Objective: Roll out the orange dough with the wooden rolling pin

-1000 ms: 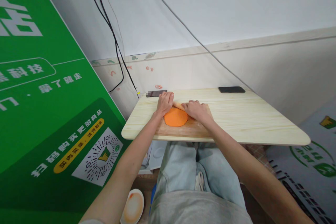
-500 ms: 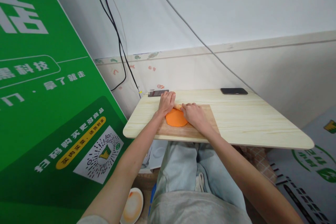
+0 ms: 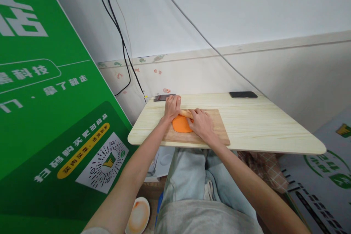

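A flat, rounded sheet of orange dough point(image 3: 181, 124) lies on a wooden board point(image 3: 192, 138). Across its far edge runs a light wooden rolling pin point(image 3: 186, 113), tilted a little down to the right. My left hand point(image 3: 172, 107) is closed round the pin's left end. On the right end sits my right hand point(image 3: 202, 122), fingers curled over the pin and thumb close to the dough. Both ends of the pin are hidden under my hands.
The board rests at the front edge of a pale wooden table point(image 3: 260, 124). One phone point(image 3: 243, 95) lies at the back right, another dark phone-like thing point(image 3: 164, 97) behind my left hand. A green sign point(image 3: 55, 117) stands left; a stained plate point(image 3: 138, 215) is down below.
My right hand has turned and come slightly nearer to me, and the pin's right part now slants towards me over the dough. My left hand has barely moved.
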### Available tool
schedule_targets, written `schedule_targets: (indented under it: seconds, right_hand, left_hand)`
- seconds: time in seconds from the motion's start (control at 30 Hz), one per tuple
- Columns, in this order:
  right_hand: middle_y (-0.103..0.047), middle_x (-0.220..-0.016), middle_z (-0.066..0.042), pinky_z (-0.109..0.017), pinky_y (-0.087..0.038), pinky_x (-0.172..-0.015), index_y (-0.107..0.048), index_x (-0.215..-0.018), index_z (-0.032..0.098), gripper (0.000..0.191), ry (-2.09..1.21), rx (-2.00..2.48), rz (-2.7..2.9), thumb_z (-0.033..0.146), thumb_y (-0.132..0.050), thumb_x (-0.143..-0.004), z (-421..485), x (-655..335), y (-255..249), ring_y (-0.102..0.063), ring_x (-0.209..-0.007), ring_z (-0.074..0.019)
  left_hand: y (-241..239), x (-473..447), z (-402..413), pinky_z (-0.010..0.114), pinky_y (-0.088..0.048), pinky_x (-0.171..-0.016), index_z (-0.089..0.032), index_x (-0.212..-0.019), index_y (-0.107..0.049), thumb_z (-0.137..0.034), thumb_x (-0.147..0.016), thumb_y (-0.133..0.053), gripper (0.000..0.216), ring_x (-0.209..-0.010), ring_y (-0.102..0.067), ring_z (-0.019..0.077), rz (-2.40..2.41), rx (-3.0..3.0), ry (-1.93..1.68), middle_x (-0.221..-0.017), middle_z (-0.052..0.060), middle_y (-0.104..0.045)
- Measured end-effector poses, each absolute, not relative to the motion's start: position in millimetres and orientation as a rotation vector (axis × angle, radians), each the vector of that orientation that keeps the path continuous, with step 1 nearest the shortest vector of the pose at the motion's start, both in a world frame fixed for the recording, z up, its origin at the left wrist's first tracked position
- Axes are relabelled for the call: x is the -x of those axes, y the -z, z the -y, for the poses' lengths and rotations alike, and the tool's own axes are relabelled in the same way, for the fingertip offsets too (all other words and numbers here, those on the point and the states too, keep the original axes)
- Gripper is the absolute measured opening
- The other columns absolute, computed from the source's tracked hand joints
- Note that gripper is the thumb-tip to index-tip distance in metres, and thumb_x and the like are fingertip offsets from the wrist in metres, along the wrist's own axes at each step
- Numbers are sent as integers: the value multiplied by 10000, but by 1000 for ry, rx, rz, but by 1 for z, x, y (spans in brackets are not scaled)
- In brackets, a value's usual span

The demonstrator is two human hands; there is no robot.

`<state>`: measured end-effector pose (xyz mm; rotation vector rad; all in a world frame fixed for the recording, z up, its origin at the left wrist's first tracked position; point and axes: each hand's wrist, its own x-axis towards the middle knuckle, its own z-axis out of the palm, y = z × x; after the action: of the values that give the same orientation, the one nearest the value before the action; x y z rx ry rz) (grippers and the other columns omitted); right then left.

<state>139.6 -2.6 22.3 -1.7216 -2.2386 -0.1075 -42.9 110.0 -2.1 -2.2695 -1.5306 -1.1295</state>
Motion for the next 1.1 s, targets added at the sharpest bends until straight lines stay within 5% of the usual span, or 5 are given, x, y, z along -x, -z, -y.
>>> schedule_targets:
  seconds: [0.17,0.47,0.8,1.1]
  right_hand:
    - [-674,-1454,-160,-362,-543,-926,-650,-1521,236,428,72,1722,2253,325,-479,-1138,2,-139,-22,-736,-1139,-286]
    - [-776,-1337,-164,-385,-497,-1077,-717,-1372,179,351,89,1721,2247,332,-538,-1113,0,-138,-23,-666,-1293,-313]
    - [-725,-1418,-137,-347,-550,-899,-640,-1510,253,405,-2,1739,2154,349,-463,-1159,-2,-141,-19,-749,-1178,-293]
    - [-790,-1415,-138,-371,-532,-1095,-691,-1536,248,445,-31,1690,2195,269,-526,-1123,-9,-147,-20,-739,-1292,-292]
  left_hand:
    - [1,43,-109,450,-437,-1049,-230,-1097,-702,-227,-1164,-292,415,-1105,-660,296,1548,2265,1135,-1094,101,-789]
    - [0,42,-108,465,-440,-1054,-237,-1087,-701,-240,-1165,-273,435,-1102,-658,302,1565,2254,1175,-1072,104,-785]
    - [5,45,-112,477,-455,-1058,-231,-1069,-697,-278,-1175,-247,465,-1125,-668,312,1571,2172,1241,-1095,133,-778]
    - [9,44,-113,475,-479,-1100,-212,-1120,-677,-407,-1211,-139,580,-1177,-688,282,1543,2084,1384,-1202,144,-759]
